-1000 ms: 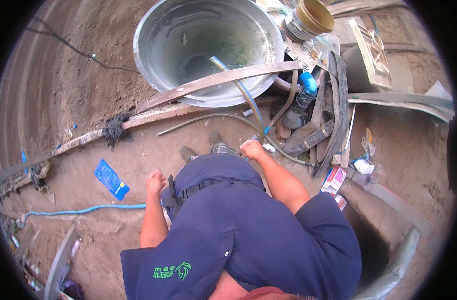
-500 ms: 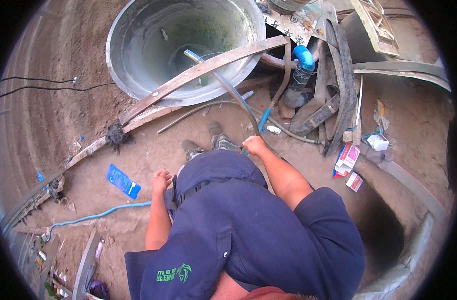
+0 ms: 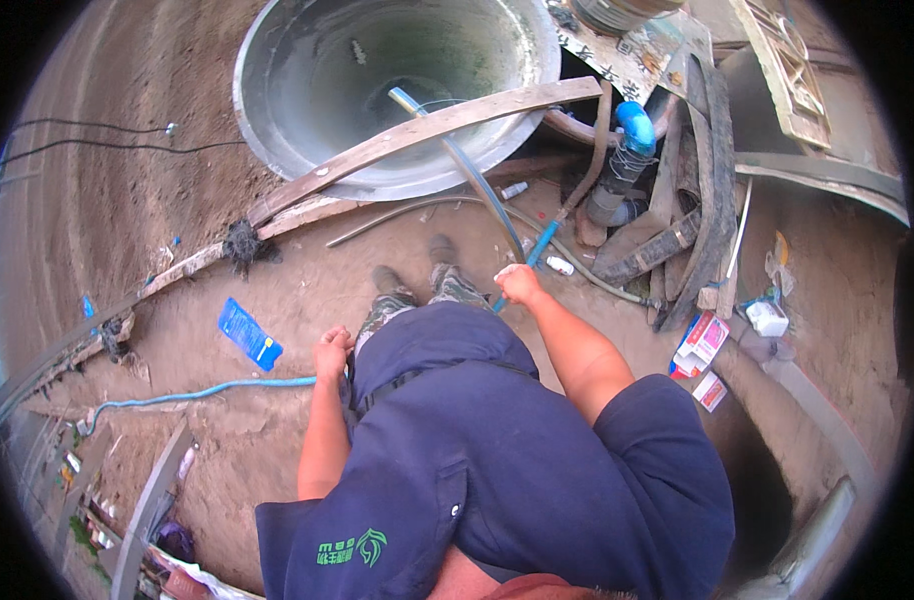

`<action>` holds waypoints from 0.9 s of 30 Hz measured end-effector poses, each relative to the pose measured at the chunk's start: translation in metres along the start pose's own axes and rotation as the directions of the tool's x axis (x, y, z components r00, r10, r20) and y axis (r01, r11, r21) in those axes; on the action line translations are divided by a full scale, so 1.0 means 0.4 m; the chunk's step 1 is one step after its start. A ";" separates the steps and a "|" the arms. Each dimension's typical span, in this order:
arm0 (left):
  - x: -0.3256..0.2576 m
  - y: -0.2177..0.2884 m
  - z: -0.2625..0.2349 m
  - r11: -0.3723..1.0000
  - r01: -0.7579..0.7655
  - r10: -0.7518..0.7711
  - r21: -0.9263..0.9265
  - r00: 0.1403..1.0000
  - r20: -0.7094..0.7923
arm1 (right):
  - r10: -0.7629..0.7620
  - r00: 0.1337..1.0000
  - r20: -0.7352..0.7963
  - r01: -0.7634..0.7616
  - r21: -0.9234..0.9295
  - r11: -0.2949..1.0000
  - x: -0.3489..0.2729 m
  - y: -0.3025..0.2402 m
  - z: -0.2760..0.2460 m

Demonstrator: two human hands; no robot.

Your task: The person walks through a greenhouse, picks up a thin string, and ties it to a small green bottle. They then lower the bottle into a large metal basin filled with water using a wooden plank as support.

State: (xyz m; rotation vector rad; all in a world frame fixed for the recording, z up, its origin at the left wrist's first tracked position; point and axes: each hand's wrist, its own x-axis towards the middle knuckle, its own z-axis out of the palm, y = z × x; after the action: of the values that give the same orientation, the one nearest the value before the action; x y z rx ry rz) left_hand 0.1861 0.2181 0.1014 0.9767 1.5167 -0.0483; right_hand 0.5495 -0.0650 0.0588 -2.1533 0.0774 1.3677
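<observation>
My right hand (image 3: pixel 518 284) is closed, held out in front of my hip on a blue hose (image 3: pixel 543 242) that shows above and below the fist. Right behind the fist ends a greyish pipe (image 3: pixel 474 175), which slopes up over a wooden plank (image 3: pixel 427 128) into a large round basin (image 3: pixel 277 150). What lies inside the fingers is covered by them. My left hand (image 3: pixel 332 352) hangs beside my left hip with its fingers curled in, and nothing shows in it. A light blue hose (image 3: pixel 197 394) on the ground passes behind my left forearm.
A blue packet (image 3: pixel 248 334) lies on the dirt at left. Right of the basin stand a dark pipe with a blue elbow (image 3: pixel 634 128) and stacked old boards (image 3: pixel 712 190). Small boxes (image 3: pixel 701 345) lie near a dark pit (image 3: pixel 752 490). A white bottle (image 3: pixel 560 265) lies near my right hand.
The view has shifted slightly, so the basin and pipes sit farther right. Both hands keep nearly the same pose, and more of the blue hose shows above my right fist.
</observation>
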 end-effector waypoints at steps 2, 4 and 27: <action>-0.015 -0.006 -0.003 0.999 0.016 -0.017 -0.043 1.000 -0.025 | -0.006 1.000 0.020 0.007 -0.041 0.999 0.003 -0.022 0.010; -0.022 -0.010 -0.013 0.999 0.015 -0.017 -0.043 0.999 -0.037 | -0.053 0.998 0.028 0.055 -0.093 0.994 0.013 -0.023 0.025; 0.102 -0.376 -0.422 0.990 0.056 -0.065 -0.130 0.996 -0.067 | -0.240 0.970 0.048 0.244 -0.292 0.925 -0.189 -0.235 0.433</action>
State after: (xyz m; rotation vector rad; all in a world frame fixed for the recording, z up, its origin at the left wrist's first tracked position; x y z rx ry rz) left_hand -0.0319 0.2374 0.0313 0.8376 1.5944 0.0411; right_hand 0.4057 0.0805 0.1109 -2.3033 -0.4119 1.3119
